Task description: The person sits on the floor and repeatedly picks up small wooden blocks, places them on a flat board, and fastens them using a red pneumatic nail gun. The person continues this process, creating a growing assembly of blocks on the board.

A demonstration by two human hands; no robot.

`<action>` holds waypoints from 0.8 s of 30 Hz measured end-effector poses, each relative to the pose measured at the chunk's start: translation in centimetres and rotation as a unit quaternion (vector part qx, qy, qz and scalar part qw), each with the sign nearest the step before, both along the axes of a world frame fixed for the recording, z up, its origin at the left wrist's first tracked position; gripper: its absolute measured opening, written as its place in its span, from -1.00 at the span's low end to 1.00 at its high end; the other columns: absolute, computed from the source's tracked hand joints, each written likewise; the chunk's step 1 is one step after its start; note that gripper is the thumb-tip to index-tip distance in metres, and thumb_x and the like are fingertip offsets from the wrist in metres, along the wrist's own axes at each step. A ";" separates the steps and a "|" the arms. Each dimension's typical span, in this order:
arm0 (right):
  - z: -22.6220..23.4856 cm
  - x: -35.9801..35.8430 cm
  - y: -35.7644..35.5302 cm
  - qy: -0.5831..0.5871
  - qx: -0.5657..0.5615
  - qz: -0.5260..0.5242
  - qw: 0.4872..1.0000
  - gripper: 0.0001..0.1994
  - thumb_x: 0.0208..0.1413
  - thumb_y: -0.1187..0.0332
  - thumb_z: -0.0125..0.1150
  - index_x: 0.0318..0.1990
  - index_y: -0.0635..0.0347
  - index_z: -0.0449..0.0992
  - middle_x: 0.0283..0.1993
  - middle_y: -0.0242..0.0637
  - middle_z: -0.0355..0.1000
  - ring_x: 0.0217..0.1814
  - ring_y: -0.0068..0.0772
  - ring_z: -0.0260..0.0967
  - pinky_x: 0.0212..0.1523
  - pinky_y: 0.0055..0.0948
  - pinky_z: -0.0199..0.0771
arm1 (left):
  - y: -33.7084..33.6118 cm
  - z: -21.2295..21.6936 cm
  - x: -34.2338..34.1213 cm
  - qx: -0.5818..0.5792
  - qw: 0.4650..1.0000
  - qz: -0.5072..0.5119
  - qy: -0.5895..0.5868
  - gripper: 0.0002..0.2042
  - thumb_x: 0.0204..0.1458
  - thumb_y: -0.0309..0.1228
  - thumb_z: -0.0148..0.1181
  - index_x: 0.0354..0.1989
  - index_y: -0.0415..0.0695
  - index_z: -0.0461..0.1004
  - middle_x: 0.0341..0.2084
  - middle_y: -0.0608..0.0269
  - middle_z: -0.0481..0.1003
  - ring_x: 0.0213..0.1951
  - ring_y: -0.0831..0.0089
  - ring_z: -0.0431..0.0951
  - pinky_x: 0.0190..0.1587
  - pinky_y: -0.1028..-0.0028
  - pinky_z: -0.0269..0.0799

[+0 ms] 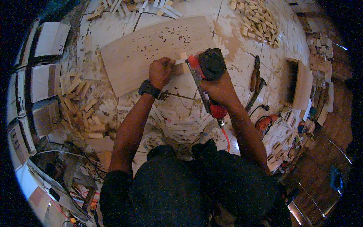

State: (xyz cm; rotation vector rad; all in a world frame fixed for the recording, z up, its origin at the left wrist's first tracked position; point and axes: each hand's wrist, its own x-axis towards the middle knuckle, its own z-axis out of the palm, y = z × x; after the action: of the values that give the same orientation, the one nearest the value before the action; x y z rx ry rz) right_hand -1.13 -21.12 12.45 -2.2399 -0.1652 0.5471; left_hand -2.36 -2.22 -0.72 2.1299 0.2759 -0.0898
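Observation:
My right hand is wrapped round the grip of a red and black air nailer, whose red hose runs down toward my knees. The tool's front end meets small pale wood pieces at the near edge of a wide plywood board. With closed fingers, my left hand, below which a black watch sits on the wrist, grips one end of a small wood strip. That strip lies across a short yellowish block. Dark specks are scattered over the board.
A heap of small wood blocks lies far right; more blocks are at the left. A hammer lies right of my right hand, near an open wooden box. Wood strips litter the floor before my knees.

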 end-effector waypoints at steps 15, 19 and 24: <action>-0.4 0.4 1.2 0.054 0.003 -0.033 0.998 -0.62 -0.28 0.52 0.15 -0.16 0.20 0.39 -0.42 -0.39 0.39 -0.49 -0.55 0.30 -0.47 -0.47 0.39 | 0.1 -1.1 0.3 -0.025 0.999 -0.004 -0.023 -0.67 0.01 -0.17 0.04 -0.46 -0.22 0.53 -0.56 -0.05 0.50 -0.49 0.03 0.52 -0.37 0.21 0.41; -0.6 0.3 1.6 0.006 0.051 -0.020 0.998 -0.65 -0.23 0.49 0.16 -0.17 0.19 0.40 -0.37 -0.38 0.39 -0.44 -0.57 0.30 -0.44 -0.49 0.38 | 0.2 -1.3 0.3 0.015 0.999 -0.016 -0.029 -0.68 0.02 -0.17 0.04 -0.43 -0.22 0.54 -0.54 -0.04 0.52 -0.47 0.04 0.52 -0.34 0.21 0.42; -0.9 0.1 2.1 -0.050 0.022 0.002 0.998 -0.61 -0.24 0.42 0.17 -0.12 0.09 0.44 -0.29 -0.22 0.46 -0.29 -0.19 0.40 -0.25 -0.32 0.44 | 0.3 -1.7 0.3 0.005 0.997 -0.028 -0.072 -0.67 0.02 -0.16 0.04 -0.43 -0.22 0.54 -0.55 -0.04 0.51 -0.47 0.03 0.52 -0.34 0.19 0.42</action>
State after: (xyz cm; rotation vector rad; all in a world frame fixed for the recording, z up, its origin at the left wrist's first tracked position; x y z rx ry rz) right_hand -1.05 -19.03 11.55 -2.2249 -0.2308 0.4285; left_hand -2.06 -1.87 -2.44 2.1426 0.1314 0.0325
